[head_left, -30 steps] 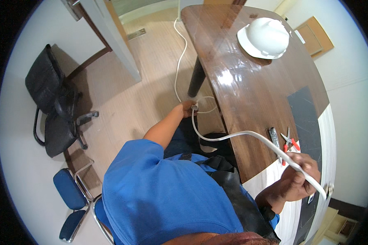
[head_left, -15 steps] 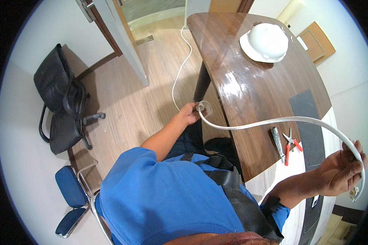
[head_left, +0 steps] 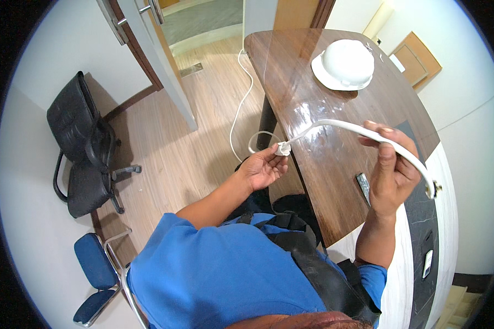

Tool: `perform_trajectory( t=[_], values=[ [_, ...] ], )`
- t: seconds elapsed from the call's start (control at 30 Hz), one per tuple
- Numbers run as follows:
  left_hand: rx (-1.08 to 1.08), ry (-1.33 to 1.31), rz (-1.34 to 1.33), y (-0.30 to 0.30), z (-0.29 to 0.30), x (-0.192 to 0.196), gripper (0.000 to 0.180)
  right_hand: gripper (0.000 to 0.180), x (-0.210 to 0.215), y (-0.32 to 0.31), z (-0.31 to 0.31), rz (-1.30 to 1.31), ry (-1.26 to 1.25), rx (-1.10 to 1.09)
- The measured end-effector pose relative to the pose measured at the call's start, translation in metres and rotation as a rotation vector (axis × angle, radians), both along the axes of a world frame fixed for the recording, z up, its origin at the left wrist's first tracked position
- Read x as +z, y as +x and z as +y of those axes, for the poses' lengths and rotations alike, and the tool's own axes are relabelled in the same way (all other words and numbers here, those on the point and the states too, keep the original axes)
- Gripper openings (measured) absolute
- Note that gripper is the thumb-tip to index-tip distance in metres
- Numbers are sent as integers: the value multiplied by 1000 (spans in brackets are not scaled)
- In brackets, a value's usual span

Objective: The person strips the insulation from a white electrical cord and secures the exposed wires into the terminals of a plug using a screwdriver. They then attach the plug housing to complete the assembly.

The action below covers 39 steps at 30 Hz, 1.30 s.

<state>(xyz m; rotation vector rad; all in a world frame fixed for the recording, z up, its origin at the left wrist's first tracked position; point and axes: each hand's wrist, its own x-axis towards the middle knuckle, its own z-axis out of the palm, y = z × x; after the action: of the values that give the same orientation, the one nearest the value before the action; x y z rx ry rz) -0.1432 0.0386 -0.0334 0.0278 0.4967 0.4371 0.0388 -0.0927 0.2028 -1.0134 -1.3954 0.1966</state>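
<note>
A thick white cable [head_left: 340, 124] arches over the table between my two hands. My left hand [head_left: 259, 171], low by the table's left edge, pinches a small white fitting [head_left: 283, 149] on the cable between thumb and fingers. What exactly the fitting is, I cannot make out. My right hand [head_left: 392, 174] is raised over the table and grips the cable near its end, thumb against fingers. Past that hand, the end carries a small brass-coloured and white piece [head_left: 433, 189]. A grey-handled tool [head_left: 363, 187] lies on the wood beside my right hand, which hides the red-handled pliers.
A white hard hat [head_left: 344, 64] rests on the far part of the brown table [head_left: 324, 181]. A phone [head_left: 427, 264] lies on the dark strip at right. On the left stand a black office chair [head_left: 85, 148] and a blue chair [head_left: 96, 260]. The door [head_left: 164, 60] is open.
My right hand has moved left and away from me with the cable end, making the arch shorter and higher. My left hand has shifted slightly right. The pliers are now hidden.
</note>
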Motion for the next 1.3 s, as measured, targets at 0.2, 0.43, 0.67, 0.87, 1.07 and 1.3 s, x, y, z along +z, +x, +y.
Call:
perform_trajectory(
  t=[0.2,0.43,0.67,0.87,1.07,1.3],
  values=[
    [49,-19,-67,-3,-12,55,30,19,-21,-17,12,288,-277,208],
    [-63,189,-302,0,-31,120,31,16,-66,-17,25,-99,-273,31],
    [-104,333,-276,14,-36,124,34,29,-75,-23,20,-13,-322,82],
    [-234,551,-186,18,-36,131,39,36,-80,-20,14,162,-294,156],
    [477,1925,639,4,-24,147,33,56,-76,-4,11,376,-318,313],
    [-60,1793,352,23,-13,132,28,70,-88,12,13,710,-239,519]
  ],
)
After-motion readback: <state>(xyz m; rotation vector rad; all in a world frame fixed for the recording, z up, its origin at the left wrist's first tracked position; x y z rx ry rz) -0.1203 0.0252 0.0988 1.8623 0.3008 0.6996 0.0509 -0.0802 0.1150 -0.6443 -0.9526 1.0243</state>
